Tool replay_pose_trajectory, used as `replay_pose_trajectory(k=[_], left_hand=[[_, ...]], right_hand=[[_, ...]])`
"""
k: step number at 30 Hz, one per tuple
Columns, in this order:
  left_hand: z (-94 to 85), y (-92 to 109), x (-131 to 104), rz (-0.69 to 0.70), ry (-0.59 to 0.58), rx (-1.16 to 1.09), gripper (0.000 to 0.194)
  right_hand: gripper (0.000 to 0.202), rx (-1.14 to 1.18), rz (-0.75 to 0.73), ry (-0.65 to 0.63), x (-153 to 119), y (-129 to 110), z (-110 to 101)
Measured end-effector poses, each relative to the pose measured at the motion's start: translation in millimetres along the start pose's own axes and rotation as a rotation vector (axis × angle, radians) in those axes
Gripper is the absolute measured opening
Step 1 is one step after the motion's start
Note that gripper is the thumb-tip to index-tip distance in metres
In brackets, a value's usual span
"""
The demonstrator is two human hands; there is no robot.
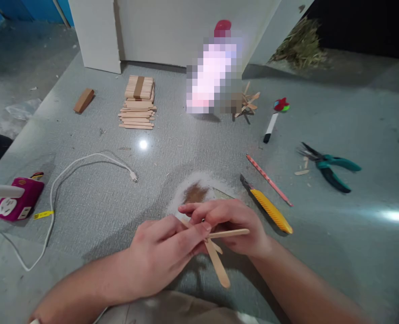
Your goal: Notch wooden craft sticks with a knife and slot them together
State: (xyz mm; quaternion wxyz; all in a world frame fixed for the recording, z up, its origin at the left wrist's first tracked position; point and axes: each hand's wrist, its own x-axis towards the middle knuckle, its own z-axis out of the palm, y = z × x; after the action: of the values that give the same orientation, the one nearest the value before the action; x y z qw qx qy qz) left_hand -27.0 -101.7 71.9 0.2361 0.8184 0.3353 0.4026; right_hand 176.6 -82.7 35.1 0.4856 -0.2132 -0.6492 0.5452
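Near the front of the grey surface, my left hand [165, 249] and my right hand [233, 220] meet around a few crossed wooden craft sticks [218, 265]. My left thumb presses on the point where the sticks cross. One stick points to the right and another slants down toward me; their far ends are hidden by my fingers. My right fingers curl over the sticks from the far side. Just beyond my hands lies a patch of white powder with a brown spot [195, 193]. A yellow utility knife [271, 210] lies right of my right hand, beside a pink patterned pencil [268, 179].
Bundled and loose craft sticks [138, 112] lie at the back left, near a brown block [83, 100]. Teal-handled pliers [334, 166] and a marker [271, 126] rest on the right. A white cable [84, 158] and a purple power adapter [20, 198] are at left. White panels [162, 31] stand behind.
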Motion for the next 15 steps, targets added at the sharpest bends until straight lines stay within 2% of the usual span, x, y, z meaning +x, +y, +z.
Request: replay_pose_trajectory(k=[2, 5, 8, 11, 15], left_hand=[[-1.3, -1, 3, -0.039, 0.001, -0.025, 0.028], [-1.4, -3, 4, -0.097, 0.026, -0.145, 0.055], [2.3, -2, 1, -0.231, 0.042, -0.323, 0.069], [9.3, 1, -4, -0.367, 0.074, -0.476, 0.067], [18.1, 3, -6, -0.381, 0.187, -0.596, 0.055]], right_hand=[[0.012, -0.011, 0.036, 0.013, 0, -1, -1], [0.009, -0.009, 0.092, 0.049, 1, 0, -2], [0.005, 0.037, 0.091, 0.086, 1, 3, -2], [0.005, 0.050, 0.079, 0.113, 0, 7, 0], [0.011, 0.028, 0.098, 0.158, -3, 7, 4]])
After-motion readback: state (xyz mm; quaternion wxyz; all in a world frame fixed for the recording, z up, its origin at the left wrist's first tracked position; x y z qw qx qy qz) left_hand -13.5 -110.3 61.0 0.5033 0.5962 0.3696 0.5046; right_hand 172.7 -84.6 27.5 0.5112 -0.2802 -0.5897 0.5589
